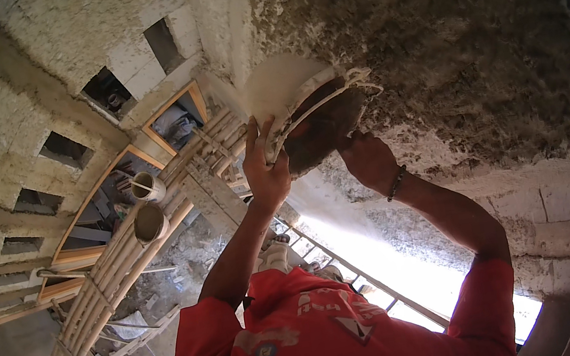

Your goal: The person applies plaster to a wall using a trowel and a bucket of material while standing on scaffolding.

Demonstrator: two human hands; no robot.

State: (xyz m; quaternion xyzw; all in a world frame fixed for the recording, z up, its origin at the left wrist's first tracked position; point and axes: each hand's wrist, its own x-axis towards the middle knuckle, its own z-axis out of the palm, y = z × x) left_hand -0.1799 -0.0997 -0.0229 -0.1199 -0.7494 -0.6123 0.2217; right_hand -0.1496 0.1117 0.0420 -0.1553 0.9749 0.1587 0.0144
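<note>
Namely: one rough wall (476, 21), right of the bucket; one pale bucket (284, 77), tilted, between both hands, its axis running from upper-left base to lower-right mouth; left hand (267, 167), gripping its left rim; right hand (370, 162), curled, at its mouth's lower-right edge, hold indeterminable.

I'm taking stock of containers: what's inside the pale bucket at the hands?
Dark brownish material shows inside the bucket, which the left hand grips. Anything beneath that material is covered, and shadow hides exactly what it is.
</note>
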